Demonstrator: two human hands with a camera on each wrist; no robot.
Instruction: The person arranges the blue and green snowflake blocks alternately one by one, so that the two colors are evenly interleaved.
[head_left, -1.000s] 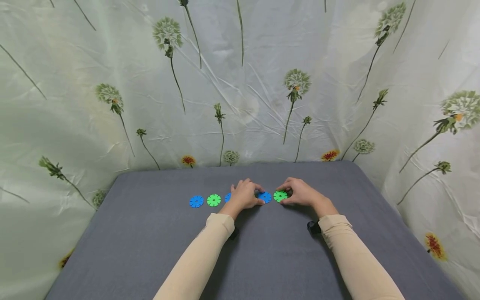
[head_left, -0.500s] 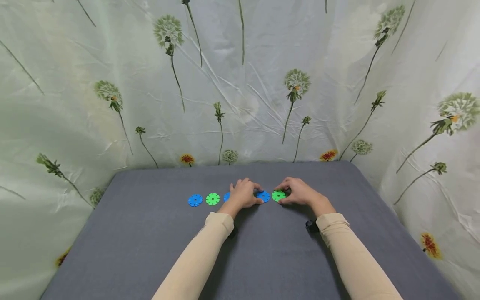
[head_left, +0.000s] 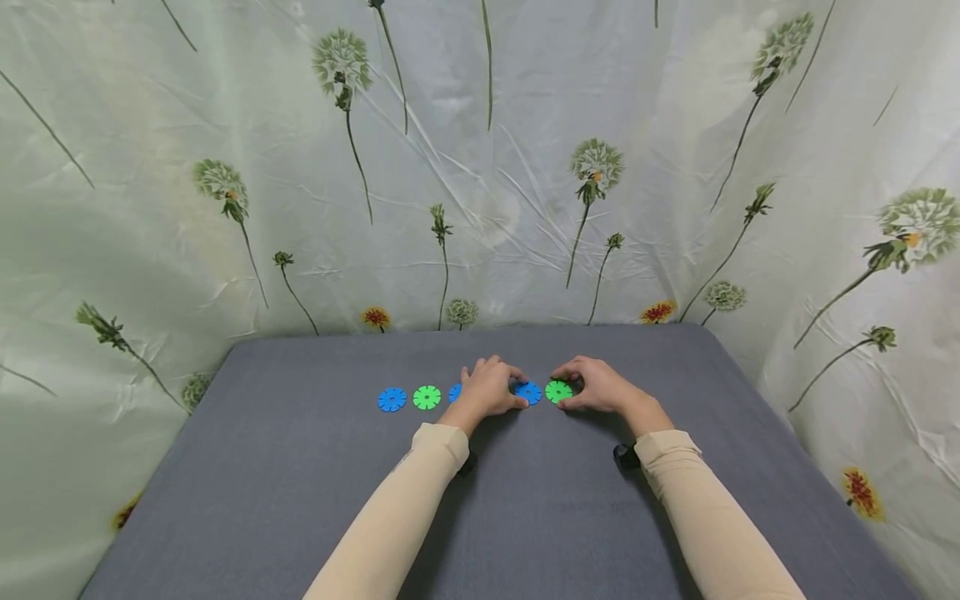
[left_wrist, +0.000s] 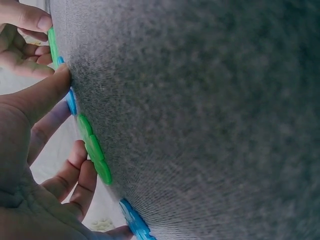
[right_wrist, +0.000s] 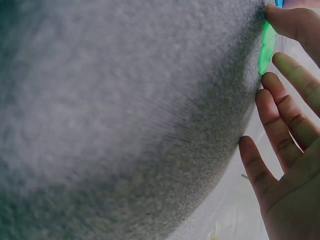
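Observation:
My left hand pinches a flat blue notched disc by its edge, between thumb and a finger, on the table. Just right of it, my right hand holds a green notched disc the same way. The left wrist view reveals another green disc beneath my left hand, which hides it from the head view. A blue disc peeks out left of that hand. In the right wrist view, the green disc's edge shows beside the thumb; the other fingers spread along the cloth.
Further left in the same row lie a green disc and a blue disc. A grey cloth covers the table. Behind it and at its sides hangs a pale curtain with printed dandelions.
Both hands stay on their discs with hardly any movement. The whole head view shifts very slightly; the row of discs looks the same.

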